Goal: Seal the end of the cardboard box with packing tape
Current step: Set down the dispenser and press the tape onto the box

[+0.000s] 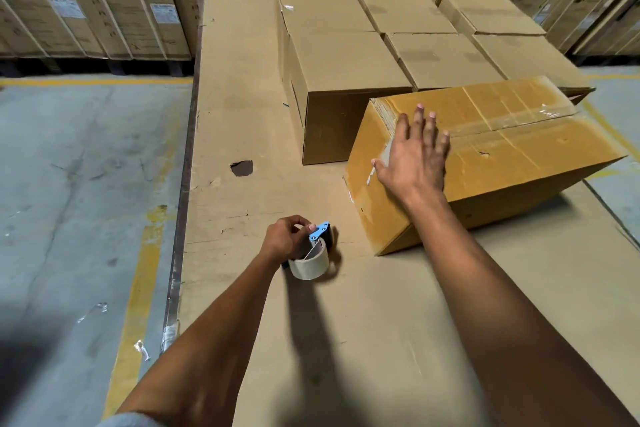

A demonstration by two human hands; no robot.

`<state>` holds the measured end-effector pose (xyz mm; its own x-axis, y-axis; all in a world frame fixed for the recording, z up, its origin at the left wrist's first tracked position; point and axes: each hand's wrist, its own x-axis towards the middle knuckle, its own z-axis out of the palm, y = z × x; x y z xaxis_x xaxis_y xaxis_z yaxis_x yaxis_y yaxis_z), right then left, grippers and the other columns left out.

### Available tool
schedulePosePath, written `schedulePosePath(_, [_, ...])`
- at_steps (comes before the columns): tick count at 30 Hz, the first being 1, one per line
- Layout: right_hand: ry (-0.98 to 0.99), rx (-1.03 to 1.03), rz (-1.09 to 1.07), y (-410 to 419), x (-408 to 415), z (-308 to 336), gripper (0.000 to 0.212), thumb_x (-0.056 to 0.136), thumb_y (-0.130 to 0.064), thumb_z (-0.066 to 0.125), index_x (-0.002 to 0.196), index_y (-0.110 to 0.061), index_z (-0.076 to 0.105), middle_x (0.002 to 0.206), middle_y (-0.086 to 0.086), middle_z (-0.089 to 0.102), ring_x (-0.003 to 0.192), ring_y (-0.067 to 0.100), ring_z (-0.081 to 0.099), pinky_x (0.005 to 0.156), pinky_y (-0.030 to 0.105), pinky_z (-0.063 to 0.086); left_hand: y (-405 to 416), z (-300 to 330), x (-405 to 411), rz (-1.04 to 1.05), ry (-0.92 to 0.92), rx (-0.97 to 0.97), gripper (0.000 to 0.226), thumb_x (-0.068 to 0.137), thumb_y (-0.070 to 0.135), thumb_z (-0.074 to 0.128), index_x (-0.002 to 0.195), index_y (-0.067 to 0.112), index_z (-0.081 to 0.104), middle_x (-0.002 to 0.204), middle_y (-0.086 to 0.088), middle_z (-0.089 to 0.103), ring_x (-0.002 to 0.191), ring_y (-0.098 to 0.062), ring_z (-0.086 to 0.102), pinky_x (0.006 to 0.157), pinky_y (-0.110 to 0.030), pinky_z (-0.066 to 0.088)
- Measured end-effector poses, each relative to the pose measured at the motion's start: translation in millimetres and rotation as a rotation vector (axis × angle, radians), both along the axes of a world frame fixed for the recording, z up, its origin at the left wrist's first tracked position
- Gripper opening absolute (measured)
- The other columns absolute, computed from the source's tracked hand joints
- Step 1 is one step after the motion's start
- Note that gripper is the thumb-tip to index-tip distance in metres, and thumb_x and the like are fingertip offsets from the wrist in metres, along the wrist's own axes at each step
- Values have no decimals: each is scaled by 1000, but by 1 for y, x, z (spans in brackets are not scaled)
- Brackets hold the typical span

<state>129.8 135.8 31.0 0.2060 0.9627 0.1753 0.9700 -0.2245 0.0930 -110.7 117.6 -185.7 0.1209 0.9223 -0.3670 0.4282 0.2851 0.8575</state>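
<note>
Two hands: right hand [414,152] flat on box [512,149] (dispenser [313,250] handle hidden).

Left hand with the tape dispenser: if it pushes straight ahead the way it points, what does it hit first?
Probably the near lower corner of the tilted tan cardboard box; the left hand and blue-framed tape dispenser point up-right toward it. Depth unclear.

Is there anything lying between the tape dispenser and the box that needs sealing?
Nothing visible. The left hand holds the tape dispenser over bare cardboard sheet, and the stretch up to the tilted box is open. The right hand already lies flat on that box's near end.
</note>
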Motion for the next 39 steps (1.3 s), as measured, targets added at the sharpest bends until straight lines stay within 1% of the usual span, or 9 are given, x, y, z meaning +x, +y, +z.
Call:
schedulePosePath(3, [-179, 82, 319, -14, -24, -16, 90, 98, -51, 60, 166, -10, 20, 176, 17, 8, 164, 35, 6, 132, 57, 6, 1, -1, 0, 11, -26, 12, 20, 103, 39, 84, 102, 18, 85, 89, -18, 85, 66, -21, 65, 60, -25, 48])
schedulePosePath(6, [-115, -293, 554, -39, -53, -65, 102, 95, -39, 67, 168, -9, 4, 178, 12, 9, 165, 29, 5, 133, 51, 3, 3, 0, 2, 4, 3, 31, 19, 102, 37, 85, 101, 19, 84, 85, -17, 85, 63, -19, 65, 64, -27, 49])
schedulePosePath(12, [109, -657, 533, -63, -61, -140, 123, 77, -43, 90, 167, -15, 11, 177, 6, 18, 164, 23, 16, 133, 47, 12, 7, 3, 0, -36, 124, 88, 21, 104, 41, 82, 110, 21, 82, 84, -7, 84, 66, -14, 70, 52, -12, 45])
schedulePosePath(15, [148, -623, 528, -65, -66, -147, 104, 90, -39, 77, 168, -13, 13, 177, 8, 17, 163, 25, 20, 132, 44, 16, 6, 2, -6, -14, 141, 93, 22, 104, 40, 83, 108, 18, 82, 80, 0, 78, 68, -6, 69, 62, -21, 49])
schedulePosePath(20, [199, -570, 495, -57, -74, -146, 79, 97, -22, 63, 164, -11, 24, 172, 10, 29, 155, 30, 35, 126, 42, 26, 8, 11, -15, 23, 112, 153, 26, 109, 39, 76, 107, 15, 85, 90, 1, 81, 83, -19, 74, 65, -6, 45])
schedulePosePath(23, [242, -555, 430, -50, -83, -141, 62, 101, -32, 63, 154, -12, 39, 158, 9, 47, 137, 35, 53, 110, 43, 43, 8, 20, -22, 34, 56, 177, 27, 109, 46, 74, 105, 21, 84, 87, 7, 80, 81, -7, 72, 74, -18, 50])
schedulePosePath(26, [273, -584, 362, -45, -93, -140, 57, 103, -44, 59, 150, -16, 44, 150, 8, 55, 132, 36, 58, 104, 44, 47, 3, 28, -30, -85, 81, 235, 34, 99, 58, 78, 109, 27, 84, 90, 11, 80, 81, -2, 69, 75, -11, 48])
schedulePosePath(31, [181, -577, 395, -31, -94, -123, 62, 93, -38, 74, 142, -14, 45, 145, 10, 57, 134, 34, 53, 106, 45, 44, -1, 37, -28, -174, 210, 360, 44, 96, 52, 79, 126, 20, 83, 121, -2, 85, 112, -23, 78, 101, -39, 61])
schedulePosePath(39, [108, 85, 450, -2, -58, -15, 60, 96, -21, 71, 150, -11, 49, 158, 16, 51, 154, 34, 39, 129, 49, 29, 8, 100, 38, 48, 12, 514, 45, 112, 33, 71, 152, 13, 69, 149, -7, 75, 131, -26, 73, 110, -40, 58])
